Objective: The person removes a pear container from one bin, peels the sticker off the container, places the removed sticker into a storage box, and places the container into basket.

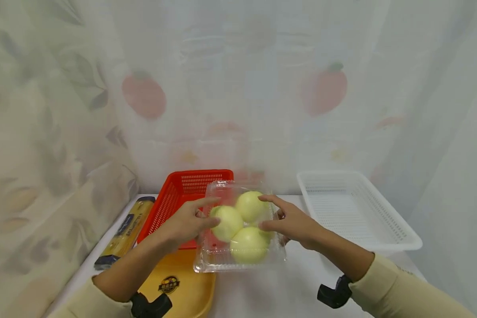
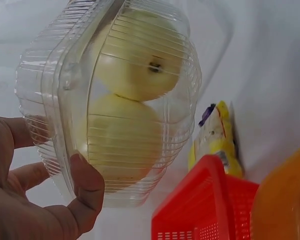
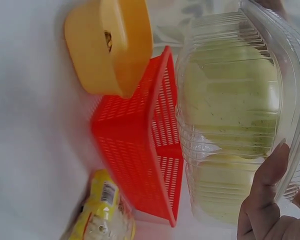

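A clear plastic clamshell box [image 1: 208,266] with several round, pale yellow-green fruits [image 1: 249,246] inside is held up over the table. My left hand [image 1: 187,222] grips its left side, and my right hand [image 1: 293,221] grips the right side. In the left wrist view, the left thumb [image 2: 87,182] presses on the box's rim while other fingers reach behind it. One fruit [image 2: 140,55] there shows a dark spot at its end. The right thumb [image 3: 272,167] lies along the rim in the right wrist view. The lid looks closed over the fruits.
Behind and left of the box stands a red plastic basket [image 1: 159,216]. A yellow-orange basin [image 1: 191,282] is in front of it, and a long yellow packet [image 1: 128,230] lies at the table's left edge. A white basket [image 1: 385,216] stands at the right.
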### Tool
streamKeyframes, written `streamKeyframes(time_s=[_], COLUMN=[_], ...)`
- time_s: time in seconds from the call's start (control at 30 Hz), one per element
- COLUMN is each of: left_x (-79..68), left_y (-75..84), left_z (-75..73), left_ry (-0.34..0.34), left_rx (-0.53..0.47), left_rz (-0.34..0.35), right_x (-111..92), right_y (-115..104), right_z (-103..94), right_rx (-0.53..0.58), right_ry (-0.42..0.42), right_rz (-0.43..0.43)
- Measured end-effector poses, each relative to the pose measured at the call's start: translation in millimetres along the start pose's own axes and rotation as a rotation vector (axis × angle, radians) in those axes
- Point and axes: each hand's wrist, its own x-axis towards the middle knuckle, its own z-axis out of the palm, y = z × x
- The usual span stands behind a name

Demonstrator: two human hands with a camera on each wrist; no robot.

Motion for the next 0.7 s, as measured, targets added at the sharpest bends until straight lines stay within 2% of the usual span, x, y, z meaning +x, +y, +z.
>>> streamKeyframes(time_s=[0.37,0.7], left_x=[5.1,18.7], left_y=[-6.5,-11.5], left_z=[-30.5,-61.3], left_ry=[0.011,-0.001], left_rx=[-0.021,0.007], left_rz=[-0.034,-0.039], right_x=[27.2,57.1], right_y=[-15.7,-22.5], right_z=[16.8,28.7], right_rx=[-0.001,0.001], right_ry=[0.030,0.036], right_rz=[0.007,-0.049])
